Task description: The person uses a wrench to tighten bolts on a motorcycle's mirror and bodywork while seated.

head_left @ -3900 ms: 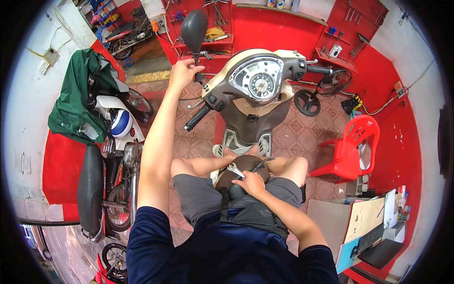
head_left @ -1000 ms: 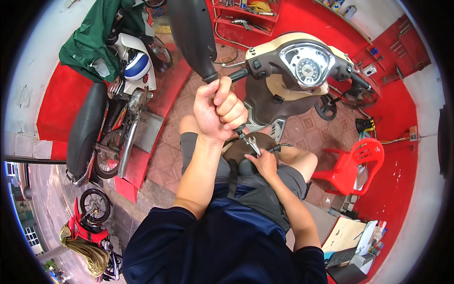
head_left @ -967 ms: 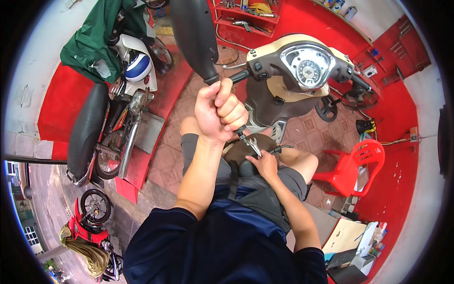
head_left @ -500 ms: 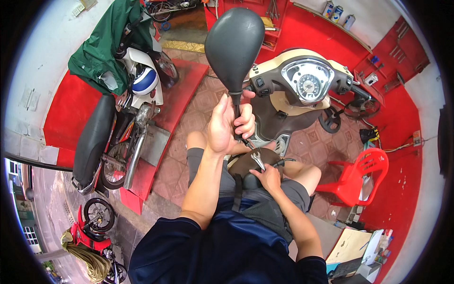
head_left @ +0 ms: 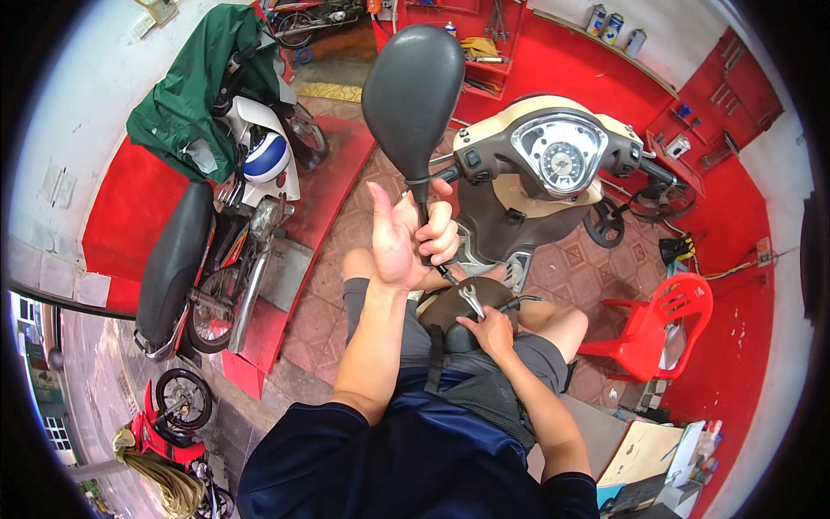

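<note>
Mid-frame, the left hand (head_left: 413, 244) loosely grips the mirror (head_left: 413, 99), stem (head_left: 421, 192) slanting lower-right toward the wrench (head_left: 471, 299) the right hand (head_left: 491, 332) clasps.

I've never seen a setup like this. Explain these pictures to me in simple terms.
There is no machine here, just a person's two bare hands. The view comes from a fisheye camera worn on the head and looking down, so straight edges bend near the rim. The person sits facing the round speedometer of a cream-and-brown scooter. The left hand holds a black rear-view mirror by its stem; the right hand holds an open-ended wrench over the lap. Around them are a red plastic chair on the right and a motorbike partly under a green cover on the left.
</note>
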{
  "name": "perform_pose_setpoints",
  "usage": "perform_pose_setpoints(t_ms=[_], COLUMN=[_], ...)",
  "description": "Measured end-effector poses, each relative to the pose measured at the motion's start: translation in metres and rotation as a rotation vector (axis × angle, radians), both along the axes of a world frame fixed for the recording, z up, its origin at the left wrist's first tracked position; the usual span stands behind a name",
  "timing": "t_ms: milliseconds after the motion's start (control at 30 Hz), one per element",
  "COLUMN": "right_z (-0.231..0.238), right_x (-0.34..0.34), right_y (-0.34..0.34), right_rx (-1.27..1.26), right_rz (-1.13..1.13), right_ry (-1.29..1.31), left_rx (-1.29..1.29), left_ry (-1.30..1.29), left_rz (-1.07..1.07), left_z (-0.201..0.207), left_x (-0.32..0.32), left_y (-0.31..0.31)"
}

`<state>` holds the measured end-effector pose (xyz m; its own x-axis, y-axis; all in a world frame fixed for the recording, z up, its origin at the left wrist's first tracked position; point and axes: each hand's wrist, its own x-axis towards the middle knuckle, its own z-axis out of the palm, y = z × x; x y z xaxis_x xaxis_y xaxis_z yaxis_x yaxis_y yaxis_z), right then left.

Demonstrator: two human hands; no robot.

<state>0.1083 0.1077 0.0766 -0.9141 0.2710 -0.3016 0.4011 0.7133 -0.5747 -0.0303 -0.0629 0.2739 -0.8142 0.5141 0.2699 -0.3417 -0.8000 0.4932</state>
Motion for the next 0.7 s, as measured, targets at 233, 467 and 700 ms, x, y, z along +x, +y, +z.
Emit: perform_pose_setpoints(t_ms=[233, 467, 700], right_z=[-0.004, -0.018, -0.017], right_x=[0.000, 0.003, -0.003], right_y=[0.000, 0.008, 0.016], right_rx=[-0.003, 0.007, -0.282], right_rz=[0.004, 0.002, -0.153], right_ry=[0.012, 0.124, 0.107], left_rx=[0.012, -0.541, -1.336], left_ry=[0.012, 0.241, 0.642], left_rz=[0.004, 0.228, 0.377], left_z=[0.000, -0.010, -0.017], left_x=[0.000, -0.003, 0.004], left_y=[-0.001, -0.006, -0.042])
